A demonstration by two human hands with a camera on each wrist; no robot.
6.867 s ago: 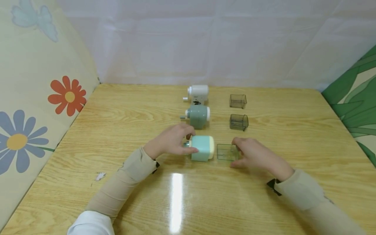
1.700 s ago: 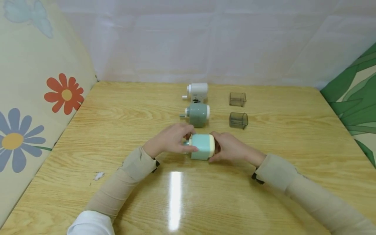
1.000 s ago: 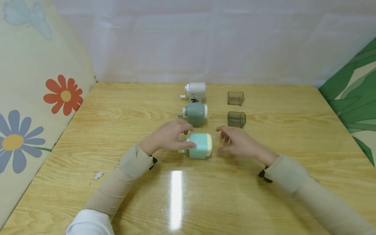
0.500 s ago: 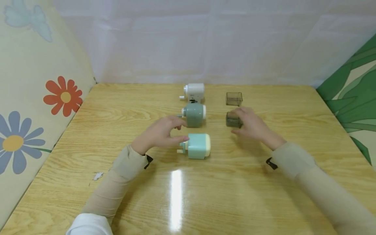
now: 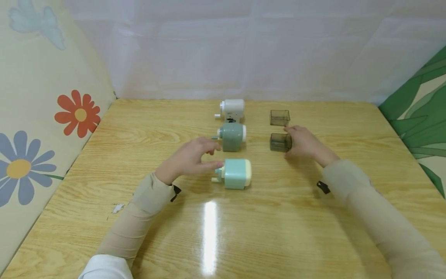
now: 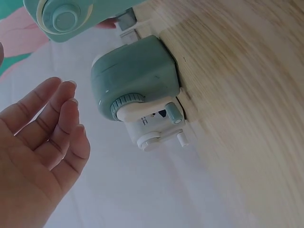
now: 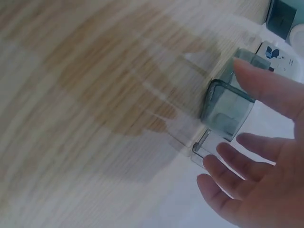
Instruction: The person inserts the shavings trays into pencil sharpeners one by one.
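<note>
1. Right hand [image 5: 304, 142], right of centre in the head view. Was at the cream end of the mint sharpener [image 5: 235, 173] 1.7 s ago; now at the right end of the front tray [image 5: 278, 142], smoky and see-through.
2. Left hand [image 5: 188, 159], left of centre. Lay over the mint sharpener's left end a second ago; now shifted left, leaving more of its crank in sight.
3. Left wrist view: ridged collar [image 6: 124, 102] of the dark green sharpener [image 5: 232, 137] in close detail, small in the head view. Palm side of the left hand, lower left; fingers slightly bent, gripping nothing.
4. Right wrist view: the front tray's hollow interior, right of centre, thumb overlapping it from the right. Thumb and fingers well parted; whether they touch the tray cannot be told.
5. Front tray: directly left of the right hand, its right end between thumb and fingers; below the rear tray [image 5: 280, 117] in the head view.
6. Dark green sharpener: just right of the left hand's fingertips. Mint sharpener: lower right of the same hand, beside the thumb tip.
</note>
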